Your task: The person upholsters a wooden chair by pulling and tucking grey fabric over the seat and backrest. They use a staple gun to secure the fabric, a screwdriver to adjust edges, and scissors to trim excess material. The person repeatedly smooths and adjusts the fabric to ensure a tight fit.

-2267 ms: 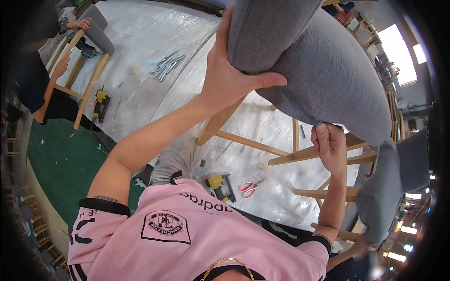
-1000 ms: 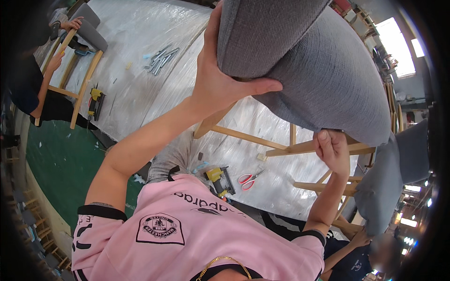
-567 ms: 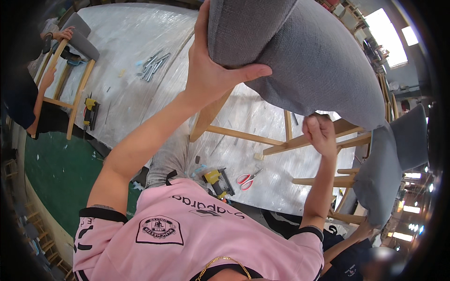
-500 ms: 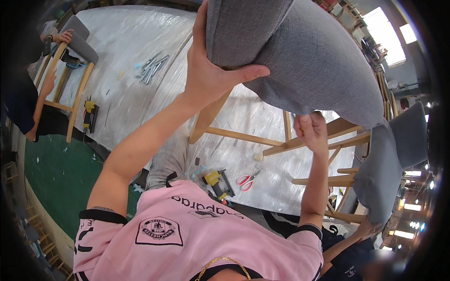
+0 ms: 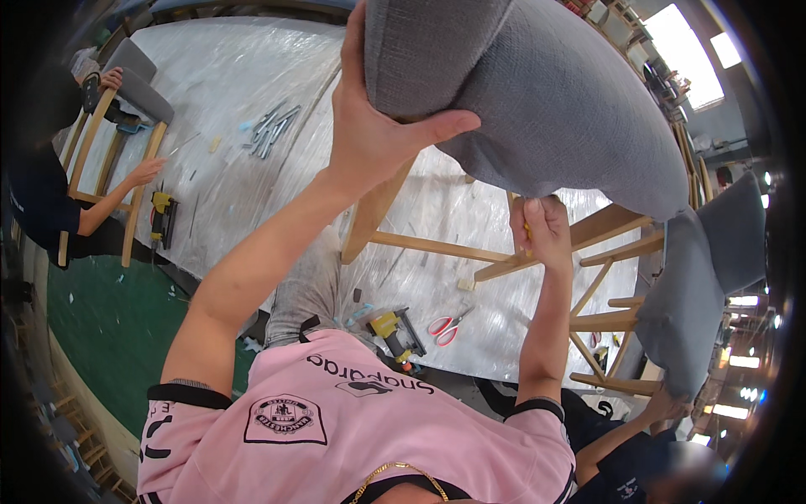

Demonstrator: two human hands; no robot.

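A grey upholstered chair (image 5: 554, 101) with a pale wooden frame (image 5: 437, 248) lies tipped over a table covered in plastic sheet (image 5: 227, 76). My left hand (image 5: 378, 139) grips the rounded edge of its grey backrest, thumb spread along the fabric. My right hand (image 5: 541, 231) is pressed up under the grey seat where a wooden rail meets it. Its fingers are closed around a small yellow-handled tool (image 5: 528, 235), mostly hidden in the fist.
A yellow and black nail gun (image 5: 399, 332) and red-handled scissors (image 5: 445, 323) lie near the table's edge, with metal parts (image 5: 269, 130) further off. A person at the left (image 5: 50, 210) holds another chair (image 5: 126, 84). At the right, a co-worker's hand (image 5: 663, 403) steadies a grey chair (image 5: 697, 286).
My right hand has shifted a little up and left along the wooden rail under the seat. My left hand keeps its grip on the backrest.
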